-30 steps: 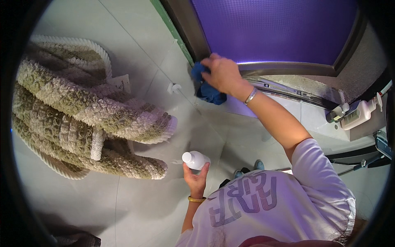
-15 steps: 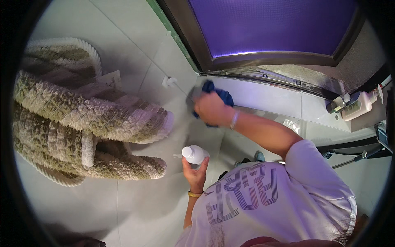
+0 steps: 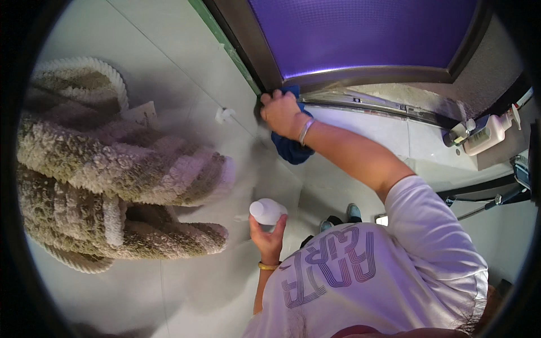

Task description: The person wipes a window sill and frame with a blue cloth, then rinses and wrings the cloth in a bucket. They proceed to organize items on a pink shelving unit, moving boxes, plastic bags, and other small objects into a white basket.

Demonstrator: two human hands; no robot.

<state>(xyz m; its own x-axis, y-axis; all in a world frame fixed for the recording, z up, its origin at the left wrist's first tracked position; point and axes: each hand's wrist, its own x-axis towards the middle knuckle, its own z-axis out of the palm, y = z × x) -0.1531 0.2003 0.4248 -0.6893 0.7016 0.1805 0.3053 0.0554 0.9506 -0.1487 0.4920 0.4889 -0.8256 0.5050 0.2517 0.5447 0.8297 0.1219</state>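
A white bottle with a round white cap (image 3: pixel 268 212) is gripped in my left hand (image 3: pixel 269 241), close in front of my body. Farther out, my right hand (image 3: pixel 283 114) is closed on a dark blue cloth (image 3: pixel 291 151). It presses the cloth at the lower corner of the dark window frame (image 3: pixel 265 67), where the frame meets the tiled ledge. Part of the cloth hangs below the hand, and a bit of it shows beyond the knuckles. The fingertips are partly hidden.
On the left wall a striped fluffy towel (image 3: pixel 112 163) hangs near a white hook (image 3: pixel 225 115). A purple-lit pane (image 3: pixel 366 39) is above the ledge (image 3: pixel 360 127). A pump bottle (image 3: pixel 489 135) and a small dark bottle (image 3: pixel 459 133) stand at its right end.
My right hand has moved the cloth farther away, from the wall above the ledge up to the frame's corner. The left hand keeps the bottle in nearly the same place.
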